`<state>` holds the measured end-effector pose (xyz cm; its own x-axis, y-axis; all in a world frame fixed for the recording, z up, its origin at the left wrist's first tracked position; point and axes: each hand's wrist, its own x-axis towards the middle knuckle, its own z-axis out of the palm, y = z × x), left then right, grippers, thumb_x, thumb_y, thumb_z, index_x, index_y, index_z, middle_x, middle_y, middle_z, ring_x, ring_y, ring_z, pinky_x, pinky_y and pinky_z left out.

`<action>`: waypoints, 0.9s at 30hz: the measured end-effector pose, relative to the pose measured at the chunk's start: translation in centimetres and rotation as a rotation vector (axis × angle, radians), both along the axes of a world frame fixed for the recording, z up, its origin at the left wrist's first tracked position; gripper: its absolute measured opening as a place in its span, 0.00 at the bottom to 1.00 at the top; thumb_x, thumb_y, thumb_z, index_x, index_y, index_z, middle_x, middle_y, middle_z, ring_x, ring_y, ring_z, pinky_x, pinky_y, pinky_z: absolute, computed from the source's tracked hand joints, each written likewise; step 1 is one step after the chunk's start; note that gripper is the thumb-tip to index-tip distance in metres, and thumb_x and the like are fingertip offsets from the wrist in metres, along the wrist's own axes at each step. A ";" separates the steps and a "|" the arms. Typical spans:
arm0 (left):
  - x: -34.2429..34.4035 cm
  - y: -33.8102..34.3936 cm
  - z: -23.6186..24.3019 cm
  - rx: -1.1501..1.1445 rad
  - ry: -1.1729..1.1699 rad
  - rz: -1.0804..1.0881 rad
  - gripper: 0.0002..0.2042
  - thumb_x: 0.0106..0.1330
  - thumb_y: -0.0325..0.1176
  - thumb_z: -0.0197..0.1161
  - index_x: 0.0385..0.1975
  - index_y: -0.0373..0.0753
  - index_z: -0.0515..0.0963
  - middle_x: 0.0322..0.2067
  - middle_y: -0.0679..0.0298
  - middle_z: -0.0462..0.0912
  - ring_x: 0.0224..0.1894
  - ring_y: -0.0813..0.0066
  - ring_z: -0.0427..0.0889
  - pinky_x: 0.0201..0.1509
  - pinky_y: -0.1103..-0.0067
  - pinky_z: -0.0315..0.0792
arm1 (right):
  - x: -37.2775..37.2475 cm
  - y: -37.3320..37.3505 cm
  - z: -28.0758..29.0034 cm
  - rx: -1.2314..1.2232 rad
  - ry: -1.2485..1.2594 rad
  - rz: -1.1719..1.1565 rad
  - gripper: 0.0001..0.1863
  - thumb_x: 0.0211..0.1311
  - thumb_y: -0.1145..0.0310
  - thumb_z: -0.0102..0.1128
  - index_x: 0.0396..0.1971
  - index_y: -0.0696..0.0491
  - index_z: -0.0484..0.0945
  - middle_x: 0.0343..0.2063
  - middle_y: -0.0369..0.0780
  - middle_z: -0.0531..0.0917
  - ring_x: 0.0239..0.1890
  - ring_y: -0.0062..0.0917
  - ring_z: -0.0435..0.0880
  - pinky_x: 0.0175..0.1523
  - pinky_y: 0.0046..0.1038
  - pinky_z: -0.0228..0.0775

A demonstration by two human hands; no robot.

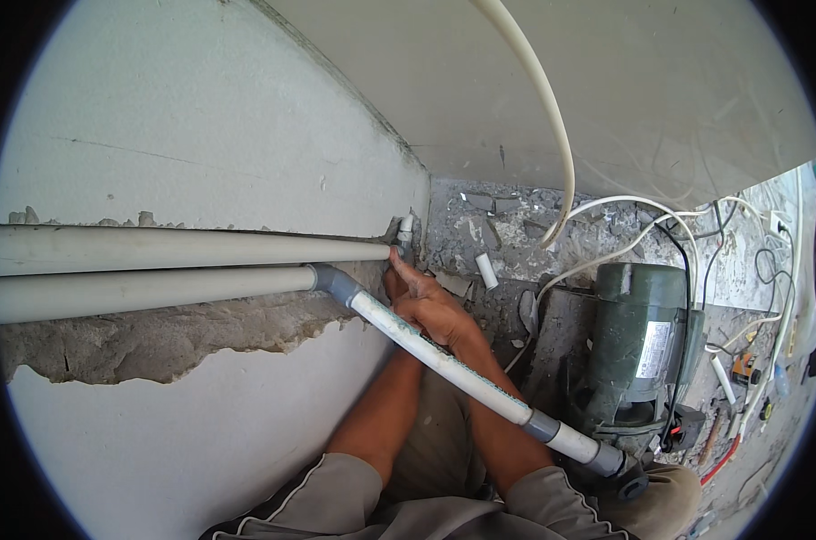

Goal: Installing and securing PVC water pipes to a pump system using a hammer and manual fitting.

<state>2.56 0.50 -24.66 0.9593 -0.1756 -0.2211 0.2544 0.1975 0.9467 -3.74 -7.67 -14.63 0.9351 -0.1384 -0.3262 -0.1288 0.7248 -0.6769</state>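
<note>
In the white wall's broken channel lies the upper PVC pipe — its end apparently being positioned; the next move calls for steady alignment. Right hand at that end, left hand half-hidden; whether fingers clamp, I cannot tell.

I can make out no words here for certain; the white label on the green motor carries small dark print, too fine for me to read from this angle; along the slanting pale pipe runs a row of blue-green marks, perhaps lettering, though they are too blurred and worn to spell out.
</note>
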 end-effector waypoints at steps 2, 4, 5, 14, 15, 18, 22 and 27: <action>-0.1 0.0 -0.3 0.053 -0.008 -0.017 0.22 0.62 0.51 0.70 0.35 0.35 0.77 0.32 0.56 0.80 0.43 0.58 0.81 0.59 0.67 0.75 | -0.2 0.7 -1.0 0.082 -0.017 -0.012 0.47 0.57 0.81 0.56 0.78 0.50 0.49 0.23 0.39 0.80 0.15 0.16 0.69 0.19 0.22 0.63; 0.2 0.6 -0.3 0.104 -0.026 -0.027 0.23 0.62 0.51 0.70 0.36 0.34 0.76 0.33 0.56 0.80 0.43 0.57 0.81 0.59 0.67 0.75 | -0.2 1.3 -1.8 0.168 -0.051 -0.015 0.47 0.58 0.82 0.55 0.78 0.51 0.49 0.25 0.38 0.80 0.17 0.16 0.69 0.20 0.21 0.63; 0.4 0.7 -0.4 0.126 -0.035 -0.027 0.23 0.62 0.51 0.70 0.36 0.34 0.76 0.33 0.56 0.80 0.43 0.57 0.81 0.59 0.67 0.75 | -0.4 1.6 -2.2 0.327 -0.056 -0.028 0.45 0.57 0.80 0.56 0.77 0.51 0.53 0.24 0.39 0.80 0.17 0.16 0.71 0.22 0.19 0.64; 0.7 1.3 -0.5 0.271 -0.079 -0.079 0.24 0.62 0.52 0.69 0.39 0.33 0.75 0.35 0.54 0.79 0.44 0.56 0.81 0.59 0.66 0.74 | 3.1 3.7 -5.5 1.129 -0.590 -0.168 0.28 0.59 0.63 0.58 0.61 0.55 0.73 0.34 0.47 0.81 0.15 0.20 0.66 0.21 0.18 0.61; 1.0 1.6 -0.4 0.296 -0.088 -0.085 0.24 0.62 0.52 0.69 0.40 0.33 0.75 0.35 0.54 0.79 0.44 0.55 0.81 0.59 0.66 0.74 | 3.4 4.3 -5.4 1.182 -0.651 -0.183 0.28 0.59 0.61 0.58 0.60 0.54 0.74 0.35 0.47 0.81 0.15 0.20 0.64 0.21 0.18 0.62; 1.3 1.8 -0.6 0.328 -0.099 -0.099 0.25 0.62 0.52 0.69 0.41 0.33 0.75 0.36 0.53 0.79 0.45 0.55 0.80 0.58 0.66 0.74 | 4.0 6.4 -5.0 1.006 -0.442 -0.499 0.28 0.59 0.59 0.57 0.59 0.54 0.75 0.39 0.49 0.80 0.17 0.20 0.66 0.22 0.19 0.63; 1.1 1.0 -1.0 0.342 -0.104 -0.116 0.26 0.62 0.52 0.68 0.42 0.32 0.74 0.37 0.52 0.78 0.45 0.54 0.80 0.58 0.66 0.74 | 3.2 4.5 -6.1 1.138 -0.596 -0.248 0.28 0.60 0.60 0.56 0.60 0.55 0.74 0.42 0.51 0.80 0.19 0.22 0.66 0.21 0.18 0.63; 1.5 1.5 -1.1 0.420 -0.133 -0.136 0.27 0.62 0.53 0.68 0.44 0.32 0.74 0.38 0.51 0.78 0.46 0.53 0.80 0.58 0.65 0.74 | 4.4 5.4 -2.7 1.070 -0.297 -0.579 0.27 0.63 0.61 0.55 0.61 0.54 0.73 0.38 0.49 0.81 0.22 0.24 0.73 0.21 0.20 0.63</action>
